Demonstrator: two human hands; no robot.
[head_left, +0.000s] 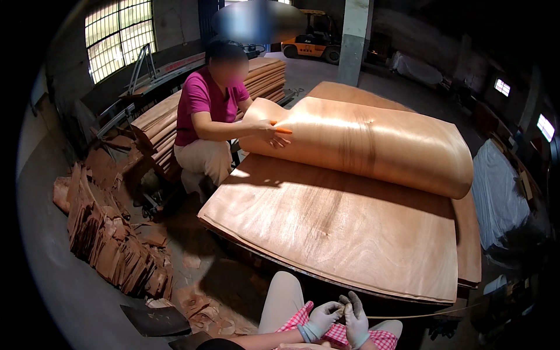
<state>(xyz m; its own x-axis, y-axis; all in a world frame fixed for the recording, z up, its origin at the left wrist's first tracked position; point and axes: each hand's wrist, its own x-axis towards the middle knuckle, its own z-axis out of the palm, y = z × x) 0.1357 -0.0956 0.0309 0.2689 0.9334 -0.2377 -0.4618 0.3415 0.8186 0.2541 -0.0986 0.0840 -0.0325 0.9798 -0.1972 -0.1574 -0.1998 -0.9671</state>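
My left hand, in a pale glove, is closed in a pinch above my lap. Close against it is my gloved right hand, fingers bent upward and fingertips pressed together. A thin pale strip runs from my right hand off to the right. What sits between the left fingertips is too small to make out. Just ahead of my knees lies a stack of wood veneer sheets. Across its far part, one veneer sheet is curled over into a big roll.
A co-worker in a magenta shirt sits at the far left, a hand with orange on the fingers against the roll. Broken veneer scraps pile up at left. Behind are more veneer stacks, a pillar and a forklift.
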